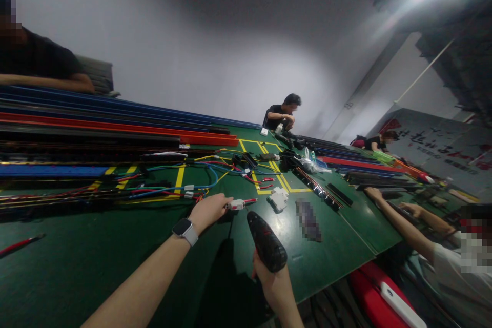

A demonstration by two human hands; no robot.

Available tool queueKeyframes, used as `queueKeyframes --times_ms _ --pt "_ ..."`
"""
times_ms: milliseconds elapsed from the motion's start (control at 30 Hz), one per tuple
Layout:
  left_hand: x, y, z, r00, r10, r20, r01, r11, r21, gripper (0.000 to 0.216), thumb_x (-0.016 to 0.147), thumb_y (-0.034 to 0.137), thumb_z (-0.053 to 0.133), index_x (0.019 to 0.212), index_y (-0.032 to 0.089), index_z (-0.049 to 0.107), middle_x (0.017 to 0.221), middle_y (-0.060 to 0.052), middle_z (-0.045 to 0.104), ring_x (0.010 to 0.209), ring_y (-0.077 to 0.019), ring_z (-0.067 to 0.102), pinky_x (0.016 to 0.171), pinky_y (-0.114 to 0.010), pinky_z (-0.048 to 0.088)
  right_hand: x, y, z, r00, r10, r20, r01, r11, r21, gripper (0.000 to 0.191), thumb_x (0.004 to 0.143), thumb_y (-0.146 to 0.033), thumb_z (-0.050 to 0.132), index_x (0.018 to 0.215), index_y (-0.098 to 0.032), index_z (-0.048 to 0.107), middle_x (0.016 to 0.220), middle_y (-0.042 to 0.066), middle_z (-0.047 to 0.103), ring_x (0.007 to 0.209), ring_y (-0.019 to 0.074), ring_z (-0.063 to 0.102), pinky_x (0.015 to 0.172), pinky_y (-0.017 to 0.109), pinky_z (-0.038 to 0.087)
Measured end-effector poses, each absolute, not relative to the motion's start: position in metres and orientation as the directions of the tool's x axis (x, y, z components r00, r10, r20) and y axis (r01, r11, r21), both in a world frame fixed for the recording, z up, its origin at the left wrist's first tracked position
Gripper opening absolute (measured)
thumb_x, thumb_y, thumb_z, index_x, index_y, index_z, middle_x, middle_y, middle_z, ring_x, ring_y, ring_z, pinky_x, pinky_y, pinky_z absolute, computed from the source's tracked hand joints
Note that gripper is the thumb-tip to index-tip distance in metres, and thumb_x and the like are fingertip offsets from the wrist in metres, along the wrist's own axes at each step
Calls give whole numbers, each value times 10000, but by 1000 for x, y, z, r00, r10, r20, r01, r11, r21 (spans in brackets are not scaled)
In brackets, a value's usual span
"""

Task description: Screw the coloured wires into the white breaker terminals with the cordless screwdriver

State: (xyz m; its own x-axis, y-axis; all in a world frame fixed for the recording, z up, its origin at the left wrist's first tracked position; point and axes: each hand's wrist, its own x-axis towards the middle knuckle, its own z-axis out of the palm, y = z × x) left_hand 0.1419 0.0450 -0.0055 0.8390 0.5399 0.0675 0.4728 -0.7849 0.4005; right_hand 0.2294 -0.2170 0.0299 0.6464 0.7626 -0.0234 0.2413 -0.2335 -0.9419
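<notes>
My left hand [209, 210] reaches out over the green table [88, 261] and pinches a small white connector [236, 205] with a red wire end. A smartwatch [185, 230] sits on that wrist. My right hand [273, 279] is wrapped round the handle of a black and red cordless screwdriver [265, 241], its nose pointing toward the connector. A bundle of blue, red and yellow wires [192, 184] runs from the connector to the left. More white connector blocks [279, 198] lie just right of the connector.
Long blue, red and black rails [115, 130] are stacked along the far left of the table. Yellow tape lines [269, 169] mark the table top. Other people sit around: one at the far end [282, 113], one at right with arms on the table [407, 223], one at upper left [38, 66].
</notes>
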Motion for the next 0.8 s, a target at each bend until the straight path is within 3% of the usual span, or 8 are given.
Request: queueKeyframes --times_ms 433,800 --pt "140 41 0 829 556 61 486 -770 413 264 956 404 495 1063 291 709 1033 -102 687 928 -247 687 791 -328 489 227 -217 36 640 768 -1 246 -205 -947 426 808 -587 678 813 -166 743 555 1 590 573 189 585 631 323 548" --pt "140 41 2 830 556 39 497 -771 399 291 964 415 469 1072 308 717 1025 -94 688 926 -244 686 779 -326 484 230 -218 27 652 758 -11 245 -224 -943 392 816 -543 692 640 -192 688 557 17 581 586 193 595 645 324 538"
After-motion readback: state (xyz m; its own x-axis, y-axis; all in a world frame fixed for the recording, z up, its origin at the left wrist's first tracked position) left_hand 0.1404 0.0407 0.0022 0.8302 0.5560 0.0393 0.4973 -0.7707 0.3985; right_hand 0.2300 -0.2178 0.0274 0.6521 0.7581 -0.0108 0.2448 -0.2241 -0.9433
